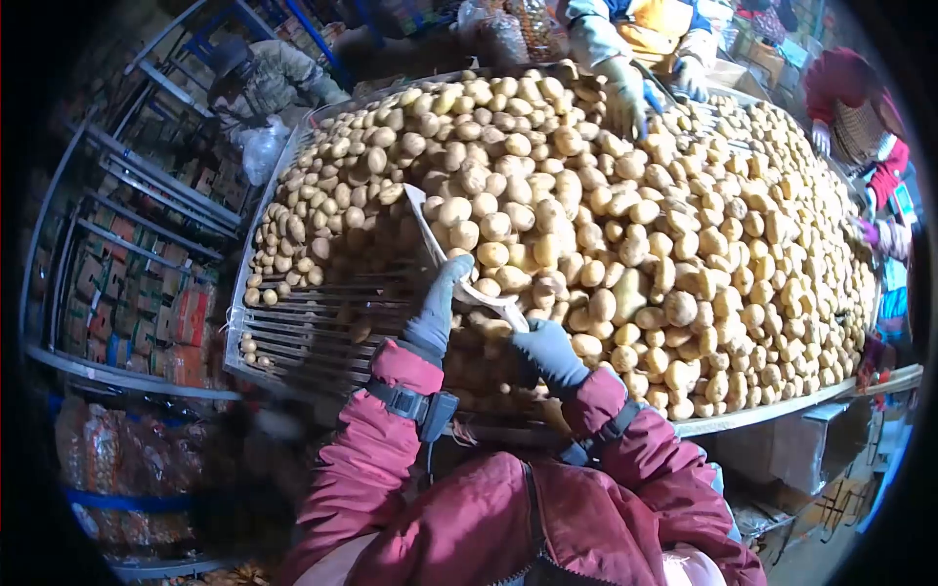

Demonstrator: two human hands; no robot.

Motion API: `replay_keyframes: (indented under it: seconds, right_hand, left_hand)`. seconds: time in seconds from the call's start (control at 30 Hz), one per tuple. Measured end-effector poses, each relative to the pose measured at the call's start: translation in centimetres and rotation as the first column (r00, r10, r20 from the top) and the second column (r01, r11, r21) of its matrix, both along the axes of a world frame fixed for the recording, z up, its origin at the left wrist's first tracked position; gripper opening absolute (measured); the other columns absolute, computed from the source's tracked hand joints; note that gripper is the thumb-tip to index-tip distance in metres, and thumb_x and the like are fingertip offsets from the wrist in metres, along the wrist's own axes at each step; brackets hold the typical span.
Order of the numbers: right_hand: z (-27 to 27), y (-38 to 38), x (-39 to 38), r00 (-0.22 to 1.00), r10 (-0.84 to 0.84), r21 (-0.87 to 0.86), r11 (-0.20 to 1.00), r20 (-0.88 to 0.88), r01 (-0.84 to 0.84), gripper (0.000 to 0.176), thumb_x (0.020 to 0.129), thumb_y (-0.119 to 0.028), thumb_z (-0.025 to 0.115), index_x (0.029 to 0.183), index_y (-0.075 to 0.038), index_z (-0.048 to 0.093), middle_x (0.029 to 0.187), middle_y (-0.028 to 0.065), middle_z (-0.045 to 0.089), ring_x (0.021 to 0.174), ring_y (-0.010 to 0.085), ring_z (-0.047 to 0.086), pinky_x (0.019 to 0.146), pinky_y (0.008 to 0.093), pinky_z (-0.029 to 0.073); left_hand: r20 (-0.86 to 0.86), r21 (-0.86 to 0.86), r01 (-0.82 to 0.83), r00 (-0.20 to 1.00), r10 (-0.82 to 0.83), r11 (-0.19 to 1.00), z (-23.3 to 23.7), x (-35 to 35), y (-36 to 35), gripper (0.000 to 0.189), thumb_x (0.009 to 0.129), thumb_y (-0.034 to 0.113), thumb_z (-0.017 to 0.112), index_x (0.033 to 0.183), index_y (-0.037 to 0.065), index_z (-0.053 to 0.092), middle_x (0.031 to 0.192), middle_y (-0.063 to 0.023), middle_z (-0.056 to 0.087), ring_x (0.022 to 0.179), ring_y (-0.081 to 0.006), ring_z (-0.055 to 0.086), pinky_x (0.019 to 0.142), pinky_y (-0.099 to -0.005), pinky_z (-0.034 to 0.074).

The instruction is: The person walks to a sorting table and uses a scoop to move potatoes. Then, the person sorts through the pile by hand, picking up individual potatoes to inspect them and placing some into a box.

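Note:
A huge heap of yellow-brown potatoes (625,205) covers a slatted sorting table (313,327). My left hand (435,308), in a grey glove, grips a long white stick-like tool (445,259) that reaches up-left into the potatoes. My right hand (549,352), also in a grey glove, holds the tool's near end at the heap's front edge. Both of my sleeves are dark red, with black wrist straps.
Across the table a person's gloved hands (625,93) rest on the potatoes. Another person in red (865,117) stands at the right. A third person in a cap (256,78) is at the upper left. Metal shelves with boxes (127,273) line the left; cardboard boxes (801,449) sit under the table.

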State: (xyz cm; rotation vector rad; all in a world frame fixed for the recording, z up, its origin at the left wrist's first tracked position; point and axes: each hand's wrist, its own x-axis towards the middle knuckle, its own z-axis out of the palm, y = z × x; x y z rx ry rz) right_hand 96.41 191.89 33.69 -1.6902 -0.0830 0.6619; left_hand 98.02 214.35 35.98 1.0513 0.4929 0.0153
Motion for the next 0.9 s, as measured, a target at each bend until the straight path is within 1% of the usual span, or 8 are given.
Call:
replay_keyframes:
  seconds: [0.23,0.3,0.33,0.4,0.47,0.67,0.73,0.9]
  right_hand:
    - [0.3,-5.5,0.1,0.997,-0.049,0.174,0.984,0.065,0.037,0.018,0.083,-0.016,0.072,0.088,0.0,0.066,0.061,0.0031,0.059,0.045,0.0131,0.055,0.042,0.0288,0.044]
    - [3.6,-7.3,-0.2,0.984,-0.087,0.302,0.944,-0.154,0.131,0.019,0.083,-0.016,0.072,0.087,-0.001,0.061,0.059,0.0025,0.057,0.043,0.0131,0.054,0.04,0.0285,0.043]
    - [6.2,-9.1,-0.1,0.97,-0.017,0.301,0.949,-0.244,0.093,0.027,0.09,-0.027,0.066,0.091,-0.001,0.068,0.063,0.0043,0.061,0.056,0.0162,0.061,0.051,0.033,0.051]
    - [8.2,-10.7,0.5,0.968,-0.111,0.305,0.936,-0.223,0.178,0.021,0.089,-0.024,0.067,0.088,-0.003,0.067,0.066,0.0038,0.062,0.057,0.0153,0.061,0.051,0.032,0.05]
    - [6.0,-11.5,1.6,0.98,-0.148,0.194,0.966,-0.136,0.173,0.021,0.087,-0.02,0.072,0.094,-0.001,0.069,0.073,0.0035,0.065,0.06,0.0117,0.061,0.053,0.0277,0.048]
    - [8.0,-13.2,0.7,0.931,-0.316,0.376,0.853,-0.181,0.362,0.012,0.084,-0.011,0.072,0.089,0.001,0.07,0.071,-0.0014,0.062,0.056,0.0068,0.052,0.051,0.0237,0.04]
    - [11.2,-13.0,0.7,0.947,-0.285,0.289,0.903,-0.152,0.318,0.011,0.084,-0.01,0.071,0.088,0.0,0.068,0.069,-0.0018,0.06,0.055,0.0072,0.051,0.05,0.0237,0.04]
    - [10.1,-7.3,-0.2,0.992,-0.01,0.261,0.964,-0.124,0.042,0.017,0.083,-0.014,0.073,0.083,-0.003,0.061,0.059,0.001,0.054,0.045,0.0113,0.051,0.04,0.0288,0.041]
  left_hand:
    - [-0.074,0.264,0.063,0.996,-0.045,0.963,8.7,1.0,-10.0,0.055,0.084,0.036,0.077,0.124,0.003,0.06,0.111,-0.0107,0.067,0.1,-0.0192,0.066,0.085,-0.0354,0.058]
    - [-0.217,0.508,0.165,0.974,-0.06,0.845,22.7,-1.8,-18.0,0.069,0.081,0.038,0.08,0.131,0.0,0.053,0.113,-0.0127,0.066,0.098,-0.0202,0.066,0.081,-0.036,0.059]
    - [-0.047,0.431,0.09,0.996,-0.077,0.898,11.7,2.5,-13.5,0.073,0.077,0.04,0.083,0.131,0.0,0.053,0.114,-0.0123,0.065,0.098,-0.0199,0.065,0.081,-0.0361,0.058]
    - [0.108,0.557,-0.03,0.993,-0.036,0.83,8.1,6.1,-14.7,0.079,0.074,0.04,0.085,0.132,-0.001,0.051,0.115,-0.0122,0.063,0.096,-0.0203,0.064,0.08,-0.0363,0.057]
    - [0.167,0.795,-0.022,0.969,-0.183,0.607,15.7,4.7,-18.6,0.077,0.074,0.038,0.086,0.129,-0.002,0.051,0.113,-0.0116,0.063,0.094,-0.0192,0.063,0.08,-0.0356,0.056]
    - [0.084,0.649,0.276,0.901,-0.427,0.709,23.6,3.0,-21.4,0.071,0.075,0.036,0.085,0.126,-0.002,0.056,0.111,-0.0133,0.067,0.096,-0.0214,0.066,0.083,-0.037,0.055]
    - [0.341,0.604,-0.022,0.91,-0.234,0.797,13.5,7.1,-21.4,0.071,0.077,0.038,0.084,0.129,-0.002,0.056,0.115,-0.014,0.068,0.1,-0.0217,0.066,0.086,-0.0383,0.055]
    - [0.366,0.455,-0.097,0.926,-0.087,0.885,8.9,3.9,-11.6,0.071,0.082,0.037,0.084,0.133,0.001,0.05,0.123,-0.0115,0.063,0.107,-0.0195,0.061,0.091,-0.0359,0.053]
